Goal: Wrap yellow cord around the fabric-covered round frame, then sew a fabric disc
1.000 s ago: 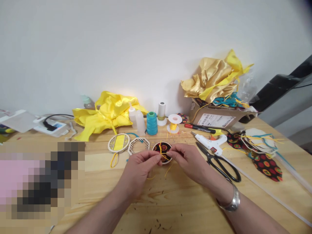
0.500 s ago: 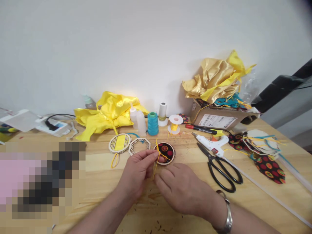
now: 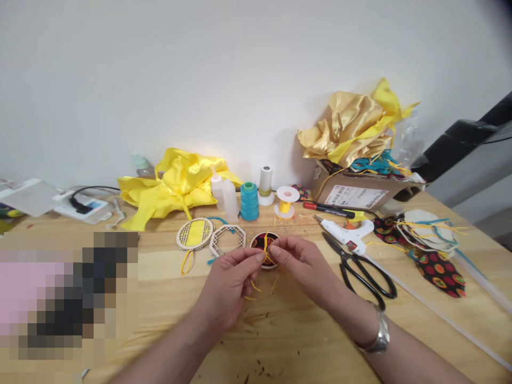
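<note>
My left hand [image 3: 234, 282] pinches a thin yellow cord [image 3: 266, 241] between thumb and fingers. My right hand [image 3: 306, 266] pinches the same cord from the other side, its fingertips close to the left thumb. Loose cord ends hang below both hands. Just behind the fingertips lies a round wooden frame [image 3: 253, 244] backed with dark red-patterned fabric, partly covered by the hands and cord. Left of it are an octagonal wooden lattice frame [image 3: 216, 234] and a round lattice frame [image 3: 196, 233] with a yellow centre and a yellow cord loop.
Black-handled scissors [image 3: 366, 282] and a white glue gun [image 3: 348, 234] lie to the right. Behind the frames stand a blue thread cone [image 3: 249, 202], a yellow cord spool [image 3: 286, 202] and white bottles [image 3: 230, 201]. Yellow satin [image 3: 172, 186] and a cardboard box [image 3: 352, 186] sit near the wall.
My right hand has moved up and turned over, from below the round frame to the cord beside my left fingertips. The left hand keeps its pinch, almost in place.
</note>
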Motion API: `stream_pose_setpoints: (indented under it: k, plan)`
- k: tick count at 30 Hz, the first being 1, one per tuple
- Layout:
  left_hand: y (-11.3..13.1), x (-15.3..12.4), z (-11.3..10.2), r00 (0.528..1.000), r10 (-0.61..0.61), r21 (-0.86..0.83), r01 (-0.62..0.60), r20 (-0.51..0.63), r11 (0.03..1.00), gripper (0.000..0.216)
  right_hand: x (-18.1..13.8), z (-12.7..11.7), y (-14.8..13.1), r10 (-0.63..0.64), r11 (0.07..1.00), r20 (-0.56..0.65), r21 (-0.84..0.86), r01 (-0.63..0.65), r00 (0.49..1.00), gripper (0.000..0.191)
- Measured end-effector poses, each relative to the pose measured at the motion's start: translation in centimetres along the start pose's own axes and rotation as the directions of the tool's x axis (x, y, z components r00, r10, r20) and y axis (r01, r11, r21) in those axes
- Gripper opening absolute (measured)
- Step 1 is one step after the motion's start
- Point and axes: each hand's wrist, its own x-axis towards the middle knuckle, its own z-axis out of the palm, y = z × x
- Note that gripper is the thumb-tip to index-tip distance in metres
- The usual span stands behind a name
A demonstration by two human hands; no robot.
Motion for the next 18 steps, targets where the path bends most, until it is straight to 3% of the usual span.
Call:
stream_pose_setpoints:
  k: [2,8,18]
  plan:
    - [-0.3,-0.01,-0.07,1.0,-0.007,0.017,0.007,0.019,1.0,0.013,0.22,0.19,0.37,0.081,0.991,0.057,0.099,-0.086,0.995,0.02]
    - [-0.9,0.11,-0.08,0.995,0.016,0.069,-0.023,0.103,0.997,0.013,-0.05,0.49,0.41,0.149,0.959,0.107,0.228,-0.17,0.983,0.022]
    - [-0.58,-0.17,0.04,0.993,0.004,0.155,-0.022,0.121,0.988,0.015,0.08,-0.13,0.04,0.161,0.975,0.068,0.142,-0.169,0.985,0.018]
